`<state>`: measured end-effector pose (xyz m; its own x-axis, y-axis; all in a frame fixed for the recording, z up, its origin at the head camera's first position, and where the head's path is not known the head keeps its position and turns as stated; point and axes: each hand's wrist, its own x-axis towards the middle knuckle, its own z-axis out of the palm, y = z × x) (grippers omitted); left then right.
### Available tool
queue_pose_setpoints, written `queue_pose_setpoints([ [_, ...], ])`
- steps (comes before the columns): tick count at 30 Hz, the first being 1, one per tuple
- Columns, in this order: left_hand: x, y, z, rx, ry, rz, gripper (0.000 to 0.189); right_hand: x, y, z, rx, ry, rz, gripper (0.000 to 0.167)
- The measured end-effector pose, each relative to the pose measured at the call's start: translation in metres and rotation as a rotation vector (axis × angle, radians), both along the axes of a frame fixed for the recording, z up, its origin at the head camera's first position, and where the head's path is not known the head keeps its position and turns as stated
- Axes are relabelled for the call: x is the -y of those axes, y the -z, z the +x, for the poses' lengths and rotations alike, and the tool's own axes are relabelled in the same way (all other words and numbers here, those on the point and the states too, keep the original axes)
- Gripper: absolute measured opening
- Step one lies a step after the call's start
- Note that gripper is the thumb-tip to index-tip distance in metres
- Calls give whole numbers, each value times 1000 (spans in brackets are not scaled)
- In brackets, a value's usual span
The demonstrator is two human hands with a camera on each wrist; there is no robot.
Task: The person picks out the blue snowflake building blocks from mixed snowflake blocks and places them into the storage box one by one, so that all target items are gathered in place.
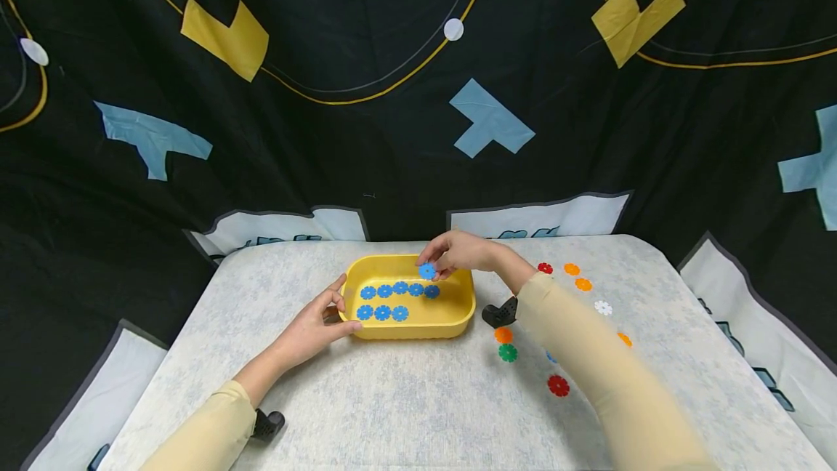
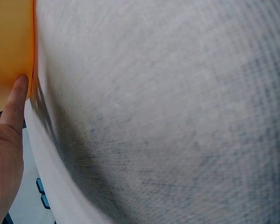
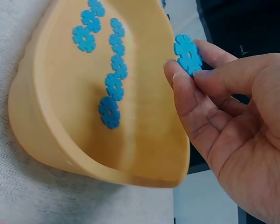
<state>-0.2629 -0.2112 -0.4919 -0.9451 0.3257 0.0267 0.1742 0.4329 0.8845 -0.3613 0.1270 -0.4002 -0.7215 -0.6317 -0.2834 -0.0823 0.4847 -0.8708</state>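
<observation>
A yellow plastic tub [image 1: 418, 331] stands on the table, and its near wall is smooth. My left hand [image 1: 310, 325] holds its left end, the thumb on the front rim and the fingers spread along the left side; in the left wrist view a finger touches the tub's wall [image 2: 11, 42]. Above the tub's right back part, my right hand [image 1: 458, 250] pinches a blue snowflake-shaped disc [image 3: 187, 53] between thumb and fingertips. Inside lie several more blue discs [image 1: 400, 288] in two rows, a longer one behind and a shorter one in front.
Right of the tub, loose snowflake discs are scattered on the pale cloth-covered table [image 1: 392, 405]: red [image 1: 558, 385], green [image 1: 507, 352], orange [image 1: 503, 335] and white [image 1: 603, 307]. My right forearm [image 1: 588, 355] crosses over that area, partly hiding a blue one. A black curtain [image 1: 366, 166] hangs behind.
</observation>
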Motion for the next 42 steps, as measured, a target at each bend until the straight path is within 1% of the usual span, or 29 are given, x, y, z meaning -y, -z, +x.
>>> queue_pose_setpoints([
  [9, 1, 2, -2, -1, 2, 22, 46, 9, 12, 4, 28, -42, 3, 30],
  [13, 1, 0, 0, -2, 6, 26, 48, 13, 18, 5, 41, -60, 8, 30],
  [18, 2, 1, 0, 13, -6, 11, 50, 19, 24, 8, 20, -63, 37, 28],
  [22, 2, 1, -1, 24, -22, 2, 51, 24, 29, 9, 0, -77, 79, 28],
  [25, 2, 2, -2, 14, -12, -5, 51, 26, 33, 9, -13, -89, 109, 28],
  [32, 2, 1, -1, 19, -15, -9, 50, 29, 39, 13, -84, -105, 178, 31],
  [37, 2, 2, -2, 5, -8, -6, 50, 32, 44, 15, -87, -108, 182, 30],
  [42, 1, 2, -1, -8, 3, 2, 49, 34, 47, 16, -68, -108, 181, 28],
])
